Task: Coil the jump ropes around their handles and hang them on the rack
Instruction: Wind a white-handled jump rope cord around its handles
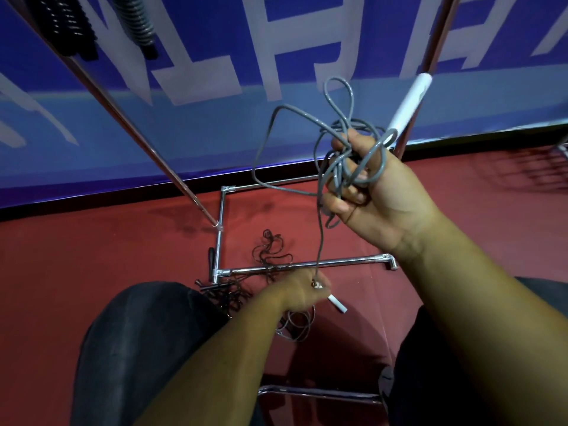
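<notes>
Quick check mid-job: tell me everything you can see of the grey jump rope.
The grey rope is a thin, plastic-looking cord with two white handles. The right hand, raised, grips a tangled bunch of its loops and one handle, which points up. One strand drops to the left hand, low down, which holds the other handle. More loops lie on the red floor beneath that hand. Not coiled yet.

Smooth glossy grey plastic-looking cord [319, 167], matt white handle [407, 103], shiny chrome metal rack tubes [307, 265], matt red carpet [92, 256].
</notes>
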`<act>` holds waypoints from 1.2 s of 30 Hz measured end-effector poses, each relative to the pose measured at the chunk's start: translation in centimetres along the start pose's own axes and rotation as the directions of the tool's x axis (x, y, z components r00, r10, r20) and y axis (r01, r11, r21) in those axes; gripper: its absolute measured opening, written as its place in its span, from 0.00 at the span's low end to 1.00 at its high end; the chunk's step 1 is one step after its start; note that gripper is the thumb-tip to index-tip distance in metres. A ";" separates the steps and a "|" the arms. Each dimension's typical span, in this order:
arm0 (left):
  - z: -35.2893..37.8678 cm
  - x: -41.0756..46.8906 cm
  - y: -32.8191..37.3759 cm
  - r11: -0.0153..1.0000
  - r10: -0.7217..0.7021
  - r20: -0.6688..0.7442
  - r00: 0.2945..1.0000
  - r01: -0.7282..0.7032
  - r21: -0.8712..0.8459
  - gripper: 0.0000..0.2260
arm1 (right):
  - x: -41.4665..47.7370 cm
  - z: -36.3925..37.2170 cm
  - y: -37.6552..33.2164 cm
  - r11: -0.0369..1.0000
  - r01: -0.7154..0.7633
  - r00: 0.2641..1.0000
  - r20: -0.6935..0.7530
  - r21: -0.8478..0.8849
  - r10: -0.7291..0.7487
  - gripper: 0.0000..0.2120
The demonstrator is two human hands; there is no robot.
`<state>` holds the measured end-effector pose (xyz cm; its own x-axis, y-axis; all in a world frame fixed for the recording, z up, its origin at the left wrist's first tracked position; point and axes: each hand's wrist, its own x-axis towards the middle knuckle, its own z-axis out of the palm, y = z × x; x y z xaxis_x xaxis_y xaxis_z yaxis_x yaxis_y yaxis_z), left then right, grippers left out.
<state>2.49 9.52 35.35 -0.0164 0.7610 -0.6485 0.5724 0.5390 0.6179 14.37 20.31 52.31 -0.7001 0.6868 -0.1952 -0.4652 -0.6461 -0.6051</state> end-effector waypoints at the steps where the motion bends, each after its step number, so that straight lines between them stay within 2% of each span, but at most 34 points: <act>1: 0.2 0.1 -0.5 0.996 -0.010 0.053 0.999 0.005 0.090 0.03 | -0.2 -0.2 -0.5 1.000 0.015 1.000 0.000 0.016 -0.015 0.11; 4: 0.4 0.7 -2.2 0.941 -0.099 0.129 0.987 0.050 0.336 0.09 | -0.7 -0.9 -1.7 0.999 0.053 0.997 -0.053 0.003 -0.053 0.09; 6: 0.0 0.7 -2.0 0.934 -0.138 0.093 0.986 0.098 0.344 0.12 | -1.1 -1.6 -2.2 0.986 0.053 0.977 -0.198 -0.159 -0.084 0.12; 7: -0.6 0.5 -1.5 0.940 -0.137 0.063 0.989 0.110 0.324 0.12 | -1.2 -2.2 -2.2 0.950 0.033 0.956 -0.267 -0.311 -0.121 0.13; 9: -2.4 -0.1 0.0 0.948 -0.102 -0.006 0.995 0.100 0.301 0.11 | -1.5 -3.4 -1.9 0.766 -0.049 0.924 -0.321 -0.641 -0.209 0.15; 11: -4.7 -1.0 1.9 0.970 -0.079 -0.056 0.995 0.089 0.225 0.12 | -1.8 -4.8 -1.5 0.578 -0.143 0.924 -0.318 -0.804 -0.214 0.17; 14: -7.9 -3.3 3.6 0.996 -0.084 -0.132 0.988 0.087 0.018 0.13 | -2.6 -6.1 -0.9 0.476 -0.239 0.948 -0.310 -0.847 -0.075 0.09; 16: -9.7 -5.2 3.8 1.000 -0.024 -0.192 0.981 0.025 0.002 0.12 | -3.2 -6.5 -0.8 0.458 -0.237 0.963 -0.269 -0.857 -0.004 0.07; 19: -11.0 -7.3 3.6 1.000 0.004 -0.216 0.976 -0.005 -0.006 0.11 | -4.3 -5.9 -0.8 0.379 -0.230 0.973 -0.219 -0.897 0.072 0.14; 21: -11.3 -8.4 3.4 1.000 -0.010 -0.216 0.976 0.004 -0.028 0.09 | -4.6 -5.4 -0.6 0.369 -0.255 0.965 -0.216 -0.894 0.146 0.26; 23: -11.4 -9.5 3.2 1.000 -0.002 -0.212 0.977 -0.003 -0.024 0.15 | -4.7 -5.0 -0.2 0.400 -0.273 0.959 -0.213 -0.875 0.188 0.26; 24: -11.5 -10.1 3.2 1.000 0.010 -0.211 0.977 -0.014 -0.016 0.14 | -4.7 -4.9 -0.2 0.398 -0.267 0.961 -0.212 -0.878 0.177 0.23; 26: -11.9 -11.2 3.0 0.998 0.053 -0.235 0.971 -0.055 -0.002 0.09 | -5.2 -4.8 -0.5 0.316 -0.239 0.970 -0.209 -0.918 0.126 0.17; 29: -12.5 -12.6 2.6 0.991 0.129 -0.307 0.943 -0.128 0.025 0.07 | -5.7 -5.1 -1.1 0.176 -0.196 0.980 -0.200 -0.965 -0.009 0.18; 34: -11.9 -13.9 2.2 0.984 0.179 -0.375 0.910 -0.172 0.052 0.06 | -6.2 -5.3 0.1 0.120 -0.085 0.973 -0.108 -0.989 -0.202 0.12; 36: -11.4 -14.1 2.2 0.983 0.184 -0.359 0.915 -0.175 0.057 0.08 | -6.7 -5.3 0.9 0.020 -0.078 0.969 -0.080 -0.997 -0.236 0.12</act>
<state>-5.35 4.10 50.97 -0.2043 0.9250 -0.3205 0.6126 0.3762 0.6951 21.52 16.88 48.93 -0.5251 0.8441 -0.1084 0.5849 0.2655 -0.7664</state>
